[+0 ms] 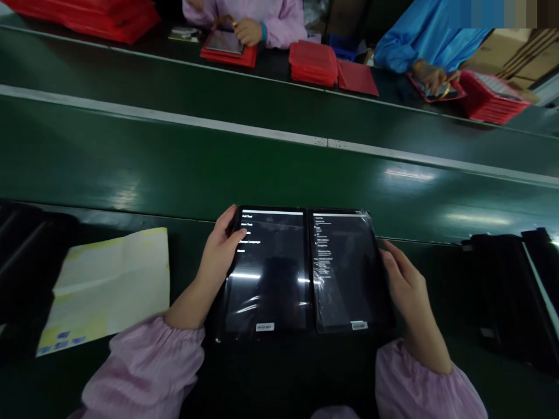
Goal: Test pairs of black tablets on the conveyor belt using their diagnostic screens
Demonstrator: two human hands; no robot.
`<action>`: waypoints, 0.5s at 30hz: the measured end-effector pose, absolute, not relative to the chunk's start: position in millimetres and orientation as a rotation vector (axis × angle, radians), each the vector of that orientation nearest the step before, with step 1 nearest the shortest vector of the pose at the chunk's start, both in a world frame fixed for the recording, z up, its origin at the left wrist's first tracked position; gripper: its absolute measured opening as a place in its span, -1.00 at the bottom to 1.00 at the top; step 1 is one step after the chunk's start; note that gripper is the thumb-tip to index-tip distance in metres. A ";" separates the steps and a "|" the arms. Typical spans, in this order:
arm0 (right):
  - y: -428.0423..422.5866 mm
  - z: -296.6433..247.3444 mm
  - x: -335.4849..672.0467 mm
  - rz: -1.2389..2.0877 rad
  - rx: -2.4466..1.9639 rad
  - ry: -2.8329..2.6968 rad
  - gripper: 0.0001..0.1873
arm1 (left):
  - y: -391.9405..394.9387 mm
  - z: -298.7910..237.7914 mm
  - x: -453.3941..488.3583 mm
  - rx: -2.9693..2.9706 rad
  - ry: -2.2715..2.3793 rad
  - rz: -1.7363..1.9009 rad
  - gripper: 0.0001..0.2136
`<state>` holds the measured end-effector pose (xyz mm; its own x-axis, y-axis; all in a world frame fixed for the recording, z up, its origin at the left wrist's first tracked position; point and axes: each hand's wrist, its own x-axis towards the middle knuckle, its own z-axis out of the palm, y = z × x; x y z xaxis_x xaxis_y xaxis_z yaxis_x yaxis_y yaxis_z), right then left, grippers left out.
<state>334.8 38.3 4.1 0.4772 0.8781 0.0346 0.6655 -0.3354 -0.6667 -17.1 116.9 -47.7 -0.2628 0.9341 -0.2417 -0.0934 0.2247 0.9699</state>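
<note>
Two black tablets lie side by side in front of me, screens up and lit with white text. On the left tablet [273,279] is a short menu list, and a small white label sits near its lower edge. My left hand [220,253] grips its upper left edge, thumb over the screen and fingers at the side. Clear film with wrinkles covers the right tablet [349,273], which shows smaller lines of text. Against that tablet's right edge, my right hand [406,282] is closed, its fingertips partly hidden.
A creased yellow-white sheet [113,285] lies left. Dark stacked items [510,291] are at right. Beyond the green belt [262,163], two co-workers handle tablets among red sleeve stacks [312,61]; another red stack [493,99] stands far right.
</note>
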 end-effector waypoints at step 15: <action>30.2 18.7 328.0 0.514 -2.238 -1.278 -0.32 | 107.6 -32.5 -11.9 0.678 1.378 1.356 -0.58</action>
